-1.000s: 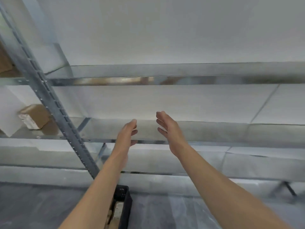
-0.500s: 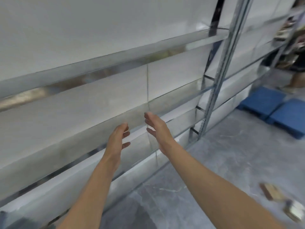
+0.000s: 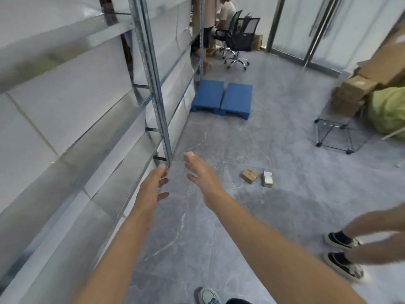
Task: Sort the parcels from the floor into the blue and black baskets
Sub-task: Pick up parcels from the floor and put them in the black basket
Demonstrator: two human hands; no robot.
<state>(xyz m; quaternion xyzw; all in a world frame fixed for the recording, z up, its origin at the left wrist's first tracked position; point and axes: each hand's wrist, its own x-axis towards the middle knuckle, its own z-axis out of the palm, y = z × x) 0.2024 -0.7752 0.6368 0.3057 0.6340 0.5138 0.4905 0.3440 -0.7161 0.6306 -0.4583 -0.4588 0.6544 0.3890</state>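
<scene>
Down the aisle to our right, two parcels swing into view

We turn away from the galvanised steel shelving rack [image 3: 153,84] we faced a second ago. Now the grey marble-veined floor [image 3: 263,216] opens ahead, with a small brown cardboard parcel [image 3: 249,175] and a pale white-topped parcel [image 3: 267,178] lying just beside each other, well apart from our hands. Our left hand [image 3: 153,185] and right hand [image 3: 200,178] stay raised in front of us as before, fingers loosely spread, holding nothing. Neither basket shows; the black basket glimpsed low by the rack has slipped out of frame. We judge this the approach to the next pick-up, with another person's black-and-white sneakers [image 3: 340,241] nearby on the right to steer round.
</scene>
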